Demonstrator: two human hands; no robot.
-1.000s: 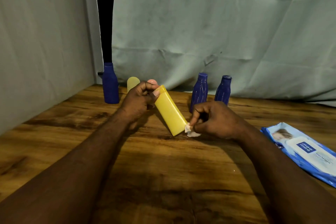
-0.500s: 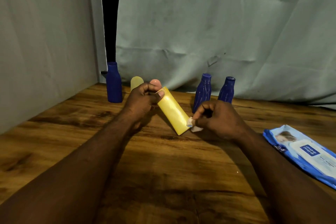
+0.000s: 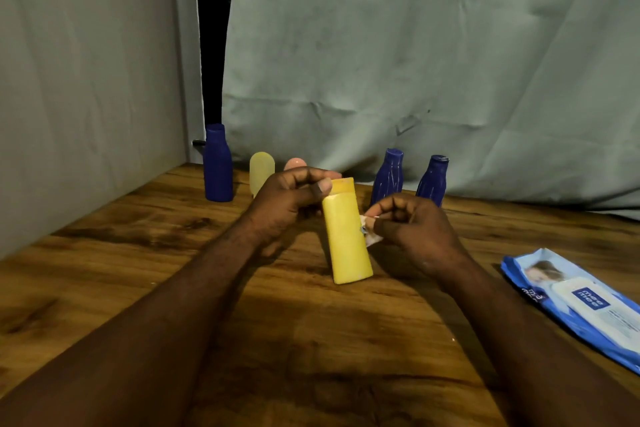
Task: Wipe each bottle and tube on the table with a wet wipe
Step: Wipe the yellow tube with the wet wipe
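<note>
yellow bottle [image 3: 346,239] swung nearly upright, left fingers [image 3: 302,175] gripping its top, right fingers [image 3: 385,207] pinching wet wipe [image 3: 372,238]

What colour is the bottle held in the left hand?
The bottle is yellow, with a slightly darker yellow cap; the head view shows it best.

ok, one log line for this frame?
left hand: holds yellow bottle at cap end | right hand: pinches wet wipe against bottle side | wipe pack: lying at right
</note>
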